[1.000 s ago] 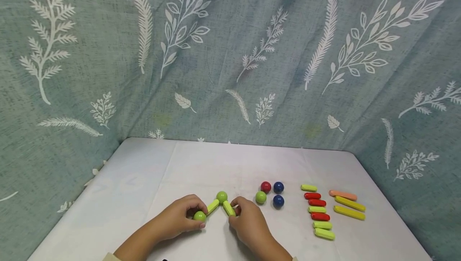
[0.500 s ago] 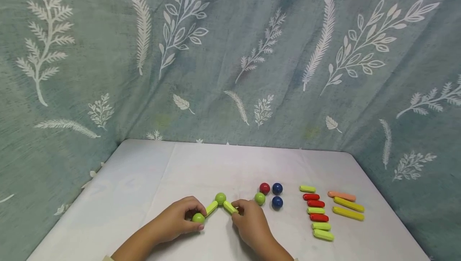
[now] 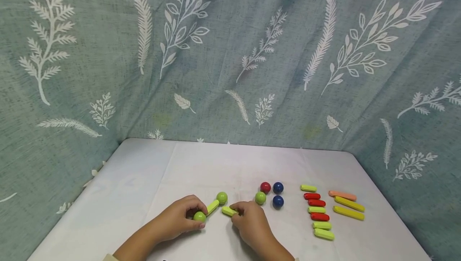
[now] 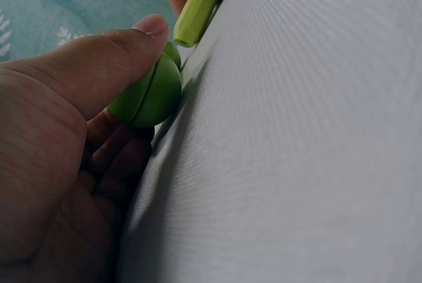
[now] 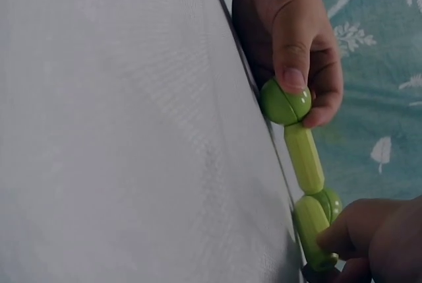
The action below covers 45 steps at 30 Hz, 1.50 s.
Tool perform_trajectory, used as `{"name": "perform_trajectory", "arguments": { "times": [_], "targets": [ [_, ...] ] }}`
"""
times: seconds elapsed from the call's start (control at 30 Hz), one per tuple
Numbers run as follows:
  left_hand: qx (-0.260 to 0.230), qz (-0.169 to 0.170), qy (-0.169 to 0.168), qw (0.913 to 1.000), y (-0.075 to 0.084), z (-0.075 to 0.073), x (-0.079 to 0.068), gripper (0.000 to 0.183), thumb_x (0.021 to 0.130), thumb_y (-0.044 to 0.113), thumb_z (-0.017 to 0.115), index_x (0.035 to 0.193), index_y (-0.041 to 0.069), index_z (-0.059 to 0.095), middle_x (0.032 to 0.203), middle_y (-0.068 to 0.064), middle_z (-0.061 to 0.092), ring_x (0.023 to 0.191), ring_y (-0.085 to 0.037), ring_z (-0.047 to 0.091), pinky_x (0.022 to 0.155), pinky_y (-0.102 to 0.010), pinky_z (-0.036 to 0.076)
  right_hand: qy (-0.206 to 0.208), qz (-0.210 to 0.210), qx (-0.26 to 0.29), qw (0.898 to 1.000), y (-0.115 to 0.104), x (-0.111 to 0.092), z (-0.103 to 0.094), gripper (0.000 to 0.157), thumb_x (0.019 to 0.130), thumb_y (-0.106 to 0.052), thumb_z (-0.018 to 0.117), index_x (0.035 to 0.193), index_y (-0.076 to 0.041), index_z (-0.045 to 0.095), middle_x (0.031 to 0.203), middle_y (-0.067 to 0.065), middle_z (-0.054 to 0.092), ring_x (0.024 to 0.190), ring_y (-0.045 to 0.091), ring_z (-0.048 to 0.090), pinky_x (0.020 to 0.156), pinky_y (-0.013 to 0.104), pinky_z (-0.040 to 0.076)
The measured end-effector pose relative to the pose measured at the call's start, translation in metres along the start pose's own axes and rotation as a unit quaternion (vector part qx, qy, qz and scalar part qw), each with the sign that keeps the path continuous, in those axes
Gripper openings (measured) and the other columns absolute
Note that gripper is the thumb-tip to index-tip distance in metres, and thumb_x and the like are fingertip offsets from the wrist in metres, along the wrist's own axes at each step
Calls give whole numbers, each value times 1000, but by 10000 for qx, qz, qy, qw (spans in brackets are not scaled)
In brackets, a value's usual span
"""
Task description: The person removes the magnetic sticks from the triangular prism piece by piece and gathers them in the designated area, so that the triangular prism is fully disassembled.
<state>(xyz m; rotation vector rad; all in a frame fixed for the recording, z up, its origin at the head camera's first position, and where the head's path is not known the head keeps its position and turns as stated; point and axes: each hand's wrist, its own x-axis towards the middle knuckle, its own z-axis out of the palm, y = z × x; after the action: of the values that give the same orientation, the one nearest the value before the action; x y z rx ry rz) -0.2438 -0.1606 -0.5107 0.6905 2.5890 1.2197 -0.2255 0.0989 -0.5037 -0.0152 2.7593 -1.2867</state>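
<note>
My left hand (image 3: 179,217) grips a green ball (image 3: 199,216) low over the white table, thumb and fingers around it. From that ball a short yellow-green stick (image 3: 213,207) runs to a second green ball (image 3: 221,197). A grooved line circles the gripped ball (image 4: 146,92) in the left wrist view. My right hand (image 3: 251,223) pinches another short yellow-green stick (image 3: 228,211) by its right end. A small gap shows between this stick and the second ball in the head view.
Right of my hands sit a red ball (image 3: 265,187), a green ball (image 3: 260,197) and two blue balls (image 3: 278,201). Farther right lie a column of short red and yellow-green sticks (image 3: 319,216), two long yellow sticks (image 3: 349,212) and an orange stick (image 3: 342,195). Patterned cloth (image 3: 216,53) hangs behind.
The stick in my right hand has swung from a steep slant to nearly level, and its left end has come away from the second green ball. My left hand has stayed put.
</note>
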Motion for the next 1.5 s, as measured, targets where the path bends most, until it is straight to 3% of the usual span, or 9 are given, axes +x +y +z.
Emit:
{"name": "perform_trajectory", "arguments": {
  "times": [0.33,0.57,0.77,0.9,1.0,1.17,1.5],
  "targets": [
    [-14,33,1,10000,0,1,-1,25,85,39,86,104,38,69,108,14,63,93,-6,57,80,-24,50,-92,79,115,9999,0,-2,-6,28,82,-5,76,104,-22,79,112,-2,74,113,21,65,100,54,55],
    [27,53,32,10000,-1,1,0,25,85,39,86,103,38,69,108,14,63,93,-6,57,79,-24,50,-190,21,129,9997,6,-3,-17,28,83,-7,76,106,-23,79,107,-5,72,106,18,64,95,51,56],
    [-9,94,43,9999,-2,2,-1,25,85,38,87,103,37,69,108,14,63,93,-6,57,80,-24,50,-232,-16,41,9997,10,-7,-31,28,83,-10,76,107,-24,79,109,-5,73,113,21,64,99,55,54],
    [16,91,71,9999,-2,2,-1,25,85,38,87,103,37,69,107,14,63,93,-5,57,80,-24,50,-273,-64,19,9996,13,-10,-45,27,85,-11,76,108,-23,79,109,-3,71,103,20,62,86,46,57],
    [15,92,62,9999,-2,2,0,26,85,38,87,103,38,69,108,15,63,93,-5,57,81,-24,50,-255,59,35,9997,16,-14,-56,26,86,-10,76,110,-22,79,110,-2,70,92,20,59,73,36,54],
    [6,107,32,9999,-1,1,0,26,86,39,86,105,38,69,109,16,63,94,-6,57,81,-24,50,-99,281,-88,9995,24,-20,-72,26,88,-12,77,111,-23,79,109,-3,70,83,21,55,63,31,51],
    [-42,15,3,10000,-1,1,-1,25,86,38,86,105,37,69,110,15,64,94,-7,58,81,-24,51,495,953,-413,9934,44,-39,-105,26,88,-14,81,113,-22,79,108,-3,71,85,21,54,67,30,51]
  ]
}}
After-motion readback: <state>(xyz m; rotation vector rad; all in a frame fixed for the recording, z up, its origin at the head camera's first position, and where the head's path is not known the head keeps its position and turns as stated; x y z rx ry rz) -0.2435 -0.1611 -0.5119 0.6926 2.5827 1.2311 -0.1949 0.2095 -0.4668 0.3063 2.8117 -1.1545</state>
